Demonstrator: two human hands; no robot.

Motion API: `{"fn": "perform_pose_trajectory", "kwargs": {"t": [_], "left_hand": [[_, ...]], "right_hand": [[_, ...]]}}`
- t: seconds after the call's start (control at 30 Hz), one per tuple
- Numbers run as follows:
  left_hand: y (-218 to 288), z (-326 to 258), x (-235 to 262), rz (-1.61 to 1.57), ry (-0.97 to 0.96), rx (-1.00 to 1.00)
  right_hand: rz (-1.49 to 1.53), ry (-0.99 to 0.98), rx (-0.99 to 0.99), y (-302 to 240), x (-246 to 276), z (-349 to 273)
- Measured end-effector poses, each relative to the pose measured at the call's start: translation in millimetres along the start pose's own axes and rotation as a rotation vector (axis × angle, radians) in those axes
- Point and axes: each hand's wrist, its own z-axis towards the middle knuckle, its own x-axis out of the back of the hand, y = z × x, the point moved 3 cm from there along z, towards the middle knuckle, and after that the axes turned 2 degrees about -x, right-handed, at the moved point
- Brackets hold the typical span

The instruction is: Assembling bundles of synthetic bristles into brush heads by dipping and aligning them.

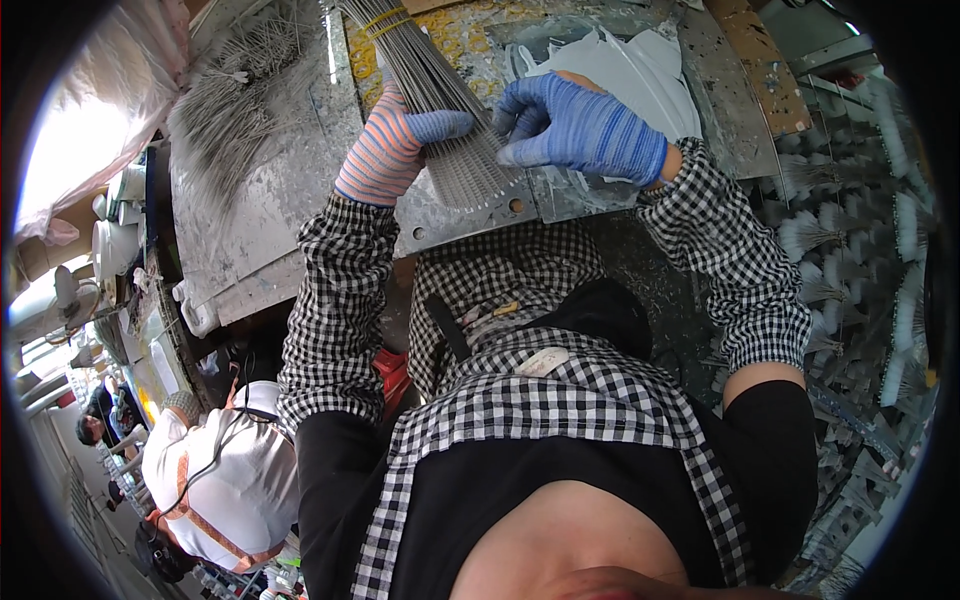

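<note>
My left hand (388, 150), in an orange-and-grey striped glove with a grey-blue thumb, is closed around a bundle of thin grey wire rods (438, 108). A yellow rubber band (385, 22) binds the bundle towards its far end, while the near ends fan out over the table's front edge. At the right side of these near ends, my right hand (585, 128), in a blue striped glove, has its fingers curled towards the thumb. Whatever lies between its fingertips is too small to make out. White paste (640, 80) is spread on a plate just beyond my right hand.
A loose heap of thin grey wire pieces (235, 100) lies on the left of the stained metal table (290, 215). Racks of pale brush-like pieces (830, 235) stand at the right. A person in a white top (225, 475) is at the lower left, near cluttered shelves.
</note>
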Motion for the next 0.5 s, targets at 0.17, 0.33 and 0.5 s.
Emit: {"fn": "perform_pose_trajectory", "kwargs": {"t": [0.17, 0.33, 0.5], "left_hand": [[-11.2, 3.6, 4.6, 0.231, -0.035, -0.158], [-14.3, 11.0, 2.7, 0.274, -0.052, -0.192], [-6.0, 18.4, -11.6, 0.334, 0.035, -0.106]], "right_hand": [[0.114, -0.012, 0.092, 4.3, 5.1, -14.8], [-0.021, 0.102, 0.09, 3.2, -6.7, -18.2], [-0.203, 0.229, 0.042, 14.0, -4.3, -13.0]]}}
